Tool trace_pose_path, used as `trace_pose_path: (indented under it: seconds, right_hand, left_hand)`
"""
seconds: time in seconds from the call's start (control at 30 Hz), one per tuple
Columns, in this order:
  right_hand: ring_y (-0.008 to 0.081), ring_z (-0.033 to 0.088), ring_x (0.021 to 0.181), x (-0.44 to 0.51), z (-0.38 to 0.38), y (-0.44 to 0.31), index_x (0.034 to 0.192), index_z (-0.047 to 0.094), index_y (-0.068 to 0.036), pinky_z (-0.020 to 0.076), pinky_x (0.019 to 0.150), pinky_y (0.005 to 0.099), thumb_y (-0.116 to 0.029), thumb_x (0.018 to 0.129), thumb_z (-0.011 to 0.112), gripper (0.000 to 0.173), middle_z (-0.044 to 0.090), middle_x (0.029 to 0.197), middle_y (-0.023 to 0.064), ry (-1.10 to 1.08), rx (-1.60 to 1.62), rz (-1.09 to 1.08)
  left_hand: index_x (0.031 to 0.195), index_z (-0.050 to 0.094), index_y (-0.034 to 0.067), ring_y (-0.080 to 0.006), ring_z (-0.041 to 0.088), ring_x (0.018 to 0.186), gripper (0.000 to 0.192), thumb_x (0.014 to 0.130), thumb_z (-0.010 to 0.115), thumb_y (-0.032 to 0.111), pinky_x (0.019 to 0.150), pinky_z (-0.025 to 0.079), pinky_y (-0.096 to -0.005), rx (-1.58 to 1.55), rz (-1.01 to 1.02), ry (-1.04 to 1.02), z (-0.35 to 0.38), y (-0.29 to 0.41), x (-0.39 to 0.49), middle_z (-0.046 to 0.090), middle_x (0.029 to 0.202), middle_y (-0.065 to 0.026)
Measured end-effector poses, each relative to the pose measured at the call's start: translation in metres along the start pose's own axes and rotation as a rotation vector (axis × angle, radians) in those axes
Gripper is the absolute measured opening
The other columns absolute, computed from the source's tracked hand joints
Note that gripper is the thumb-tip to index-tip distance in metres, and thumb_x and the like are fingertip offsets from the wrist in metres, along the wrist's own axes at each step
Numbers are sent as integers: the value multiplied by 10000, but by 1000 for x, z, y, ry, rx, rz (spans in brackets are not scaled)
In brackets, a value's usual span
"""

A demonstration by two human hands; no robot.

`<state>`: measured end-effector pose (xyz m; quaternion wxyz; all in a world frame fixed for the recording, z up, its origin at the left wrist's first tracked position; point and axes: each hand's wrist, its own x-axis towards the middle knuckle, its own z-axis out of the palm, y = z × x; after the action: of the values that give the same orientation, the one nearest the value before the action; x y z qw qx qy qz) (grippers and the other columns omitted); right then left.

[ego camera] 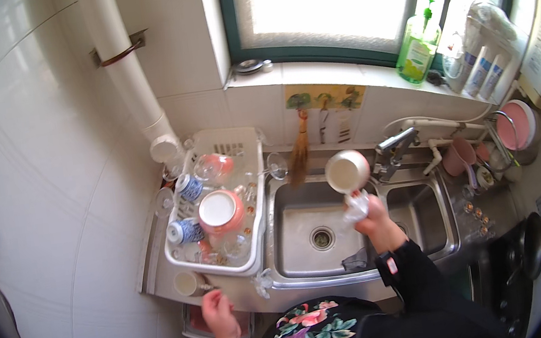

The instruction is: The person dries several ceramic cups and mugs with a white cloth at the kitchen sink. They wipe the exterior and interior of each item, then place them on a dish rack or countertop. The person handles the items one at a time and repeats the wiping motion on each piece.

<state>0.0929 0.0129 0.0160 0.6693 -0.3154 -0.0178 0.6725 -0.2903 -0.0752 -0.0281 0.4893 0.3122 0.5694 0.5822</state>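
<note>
Over the double stainless steel sink (308, 261), my right hand (374, 217) grips a pale cup (346, 172) by its handle side, together with crumpled clear plastic (356, 206). The cup's mouth faces the camera. At the counter's front edge, my left hand (219, 309) is loosely curled beside the handle of another pale cup (188, 283); whether it touches that handle is unclear. Behind that cup, a white plastic dish basket (257, 265) holds a pink bowl (221, 210) upside down, blue-and-white cups (185, 230) and several glasses. A dark cloth (354, 259) lies at the sink's front.
A chrome faucet (393, 150) rises behind the sink. A small straw brush (299, 155) hangs on the wall. Crumpled plastic (264, 282) lies on the counter before the basket. Small glasses (476, 216) and a pink jug (458, 157) stand right; a green soap bottle (419, 49) is on the sill.
</note>
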Motion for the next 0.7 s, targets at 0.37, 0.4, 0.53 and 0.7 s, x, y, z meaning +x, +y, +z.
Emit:
trace_pose_path:
  seconds: [0.37, 0.4, 0.53, 0.7]
  right_hand:
    - [101, 522, 714, -58, -35, 32, 904, 568, -10, 439, 668, 269, -185, 935, 517, 185, 590, 759, 29, 100, -953, -687]
    - [153, 547, 743, -65, -31, 32, 896, 567, 1, 447, 693, 298, -137, 900, 561, 138, 586, 807, 71, 67, -973, -680]
    - [267, 546, 827, -80, -22, 21, 913, 601, -9, 452, 714, 330, -61, 810, 627, 118, 522, 922, 137, 53, -1291, -919]
    - [289, 540, 790, -85, -27, 1, 927, 632, -29, 456, 677, 362, -67, 786, 636, 146, 504, 870, 137, -31, -1475, -1005]
  left_hand:
    - [1318, 416, 82, -161, 560, 1032, 370, 989, 433, 249, 821, 484, -317, -221, -508, -849, 224, -9, -47, 503, 1201, -61]
    - [1254, 452, 61, -151, 564, 1001, 322, 989, 433, 242, 804, 489, -295, -260, -394, -808, 241, -11, -52, 529, 1146, -55]
    - [1086, 517, 61, -80, 564, 769, 191, 967, 489, 207, 630, 458, -210, -382, -386, -742, 267, -10, -63, 587, 927, -16]
    - [1084, 528, 78, -57, 538, 674, 203, 929, 561, 205, 531, 413, -189, -435, -505, -664, 283, -5, -75, 587, 857, 0]
